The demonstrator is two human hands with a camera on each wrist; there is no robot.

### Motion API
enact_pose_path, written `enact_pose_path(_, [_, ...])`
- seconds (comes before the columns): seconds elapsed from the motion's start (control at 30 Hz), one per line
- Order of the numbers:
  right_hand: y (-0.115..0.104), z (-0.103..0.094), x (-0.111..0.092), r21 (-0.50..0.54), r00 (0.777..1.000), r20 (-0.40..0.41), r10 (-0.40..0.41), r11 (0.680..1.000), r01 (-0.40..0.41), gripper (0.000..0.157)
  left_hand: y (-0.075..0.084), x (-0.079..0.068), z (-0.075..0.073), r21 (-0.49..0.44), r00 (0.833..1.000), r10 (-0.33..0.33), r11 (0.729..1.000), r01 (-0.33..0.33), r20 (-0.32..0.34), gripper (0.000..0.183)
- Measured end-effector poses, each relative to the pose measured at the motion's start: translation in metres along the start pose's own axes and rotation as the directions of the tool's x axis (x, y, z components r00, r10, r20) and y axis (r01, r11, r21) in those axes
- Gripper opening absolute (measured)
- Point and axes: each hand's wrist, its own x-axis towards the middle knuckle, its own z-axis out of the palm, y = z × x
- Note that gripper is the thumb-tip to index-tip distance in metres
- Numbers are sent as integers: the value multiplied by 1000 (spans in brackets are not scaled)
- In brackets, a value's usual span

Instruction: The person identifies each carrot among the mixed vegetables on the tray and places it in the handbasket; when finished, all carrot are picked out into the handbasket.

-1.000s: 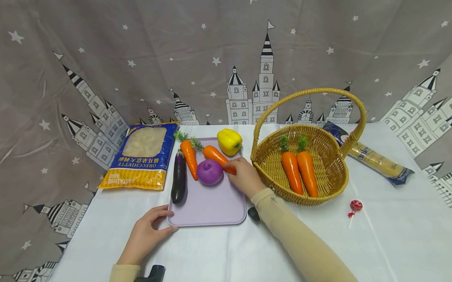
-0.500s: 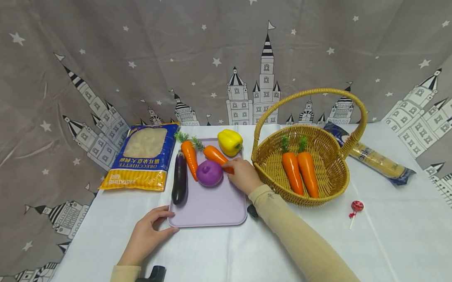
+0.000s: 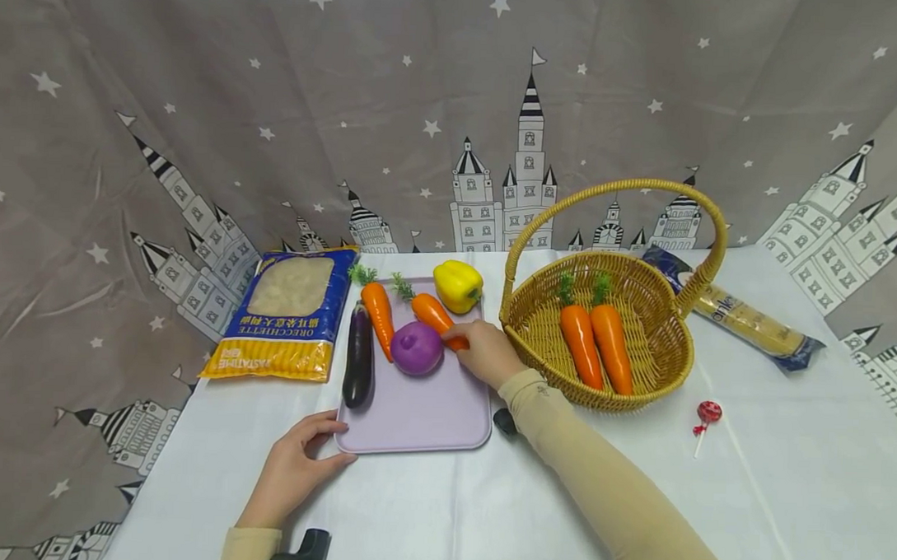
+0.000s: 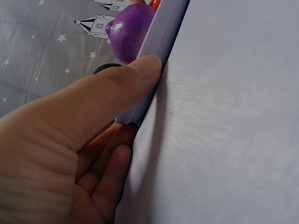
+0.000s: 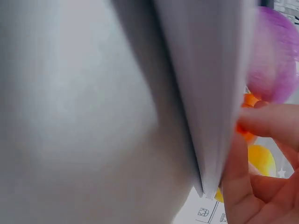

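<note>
My right hand (image 3: 485, 352) pinches the lower end of a carrot (image 3: 431, 312) over the lilac tray (image 3: 429, 419). Touching or almost touching that carrot is a purple onion (image 3: 416, 349). A second carrot (image 3: 378, 315) and a long eggplant (image 3: 357, 359) lie along the tray's left side, and a yellow bell pepper (image 3: 458, 286) sits at its far right corner. At the near left corner my left hand (image 3: 294, 464) holds the tray; in the left wrist view its thumb (image 4: 147, 67) presses the rim and the other fingers curl beside the corner.
Right of the tray stands a wicker basket (image 3: 521, 324) with a tall handle, holding two carrots (image 3: 611, 347). A spaghetti pack (image 3: 751, 323) lies behind it, a red lollipop (image 3: 708, 412) in front. An orecchiette bag (image 3: 280, 315) is left of the tray.
The pinched carrot has shifted slightly to the right, its leafy top now farther from the other carrot's. My left hand stays at the tray corner.
</note>
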Motion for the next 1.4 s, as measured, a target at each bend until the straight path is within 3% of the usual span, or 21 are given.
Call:
enact_pose_path(0.23, [2,-5,-7,126,997,35,67,989,-71,33,-1,1,0,10,1000,-3,1000,3,7,44])
enact_pose_path(0.57, [0,-8,-19,180,998,-2,64,982,-62,34,-1,0,1,5,1000,13,1000,-13,-4,43])
enact_pose_path(0.77, [-8,-14,-29,228,998,-51,37,973,-24,35,-2,0,2,3,1000,25,1000,-25,-13,43])
enact_pose_path(1.03, [-23,-32,-51,247,990,-134,-53,965,85,36,-3,1,2,1,999,37,999,-37,-20,42])
enact_pose_path(1.4, [-38,-64,-91,306,958,-257,-130,929,208,33,-4,1,3,15,999,42,999,-41,-23,43])
